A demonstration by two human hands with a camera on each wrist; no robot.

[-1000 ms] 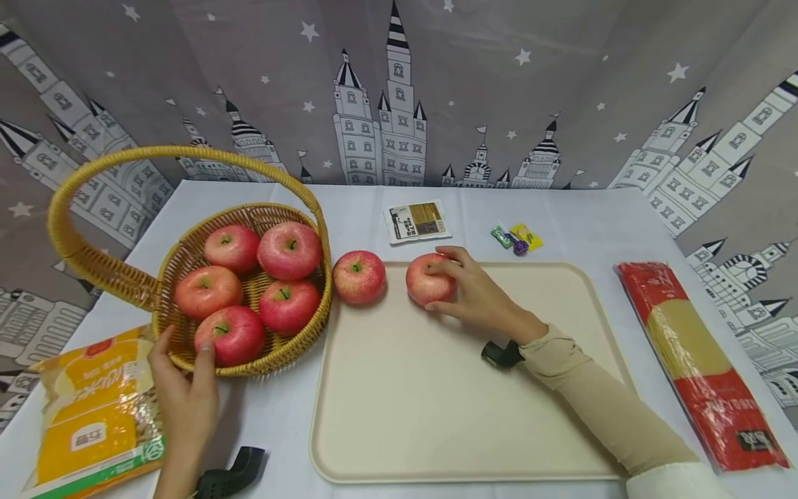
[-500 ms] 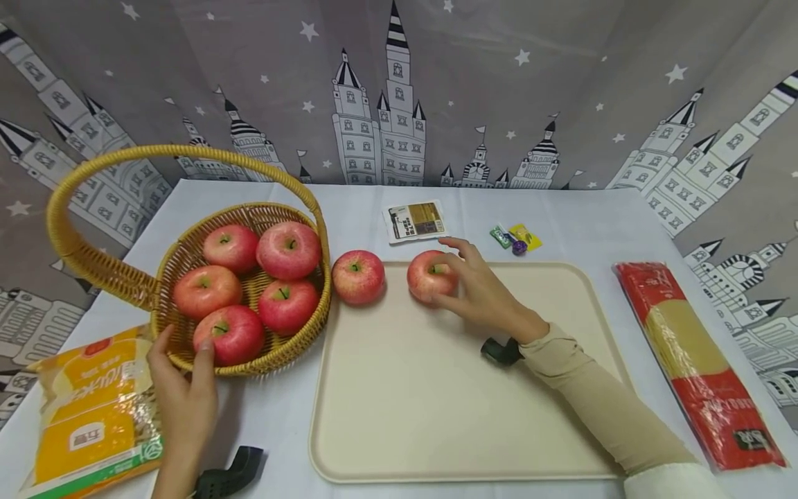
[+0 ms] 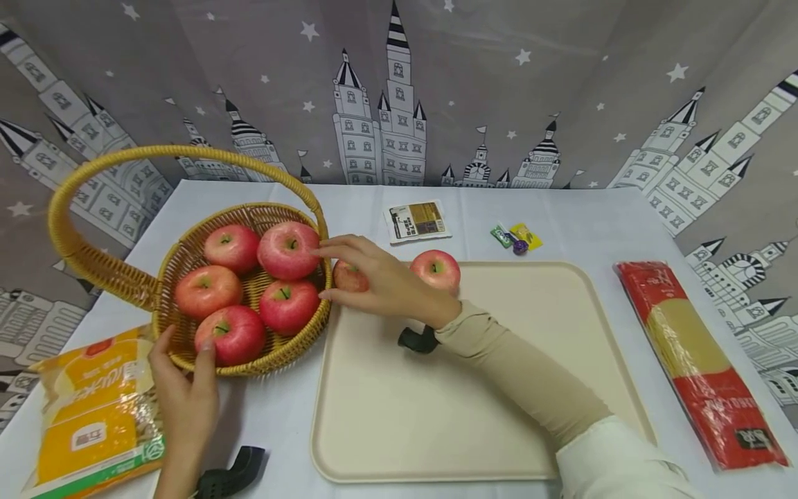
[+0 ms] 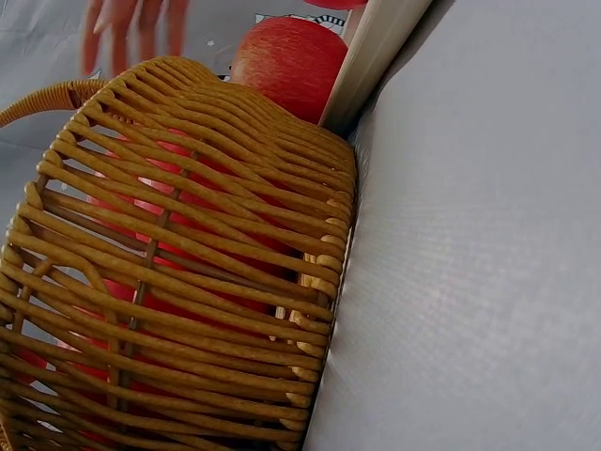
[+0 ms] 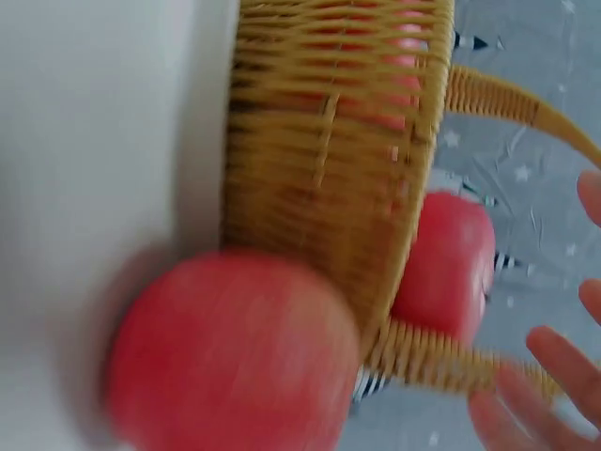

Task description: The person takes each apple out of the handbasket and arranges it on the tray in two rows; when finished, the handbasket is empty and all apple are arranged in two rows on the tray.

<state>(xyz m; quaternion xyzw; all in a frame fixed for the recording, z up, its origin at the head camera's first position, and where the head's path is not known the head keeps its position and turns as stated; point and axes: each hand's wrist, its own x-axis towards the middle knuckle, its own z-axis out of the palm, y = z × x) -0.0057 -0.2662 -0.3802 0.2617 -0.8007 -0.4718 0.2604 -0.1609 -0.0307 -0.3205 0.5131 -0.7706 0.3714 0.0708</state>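
Observation:
A wicker basket [image 3: 298,339] with a tall handle holds several red apples [image 3: 289,249]. My left hand [image 3: 183,388] grips its near rim, the thumb beside the front apple. My right hand [image 3: 358,267] hovers open with spread fingers over a red apple [image 3: 346,277] that lies between the basket and the cream tray [image 3: 436,416]; its fingertips reach the basket's right rim. Another apple [image 3: 436,269] sits at the tray's far edge. The left wrist view shows the basket's wall [image 4: 188,282] and the apple [image 4: 286,61] beside it. In the blurred right wrist view, that apple [image 5: 230,348] lies against the basket [image 5: 329,141].
A yellow food bag [image 3: 93,409] lies at the front left. A red and yellow spaghetti pack [image 3: 698,360] lies right of the tray. A small card [image 3: 416,220] and wrapped candies [image 3: 517,239] lie beyond the tray. A patterned curtain hangs behind the table.
My right hand let go of the apple on the tray and moved left to above the apple next to the basket. The left hand and basket stayed put.

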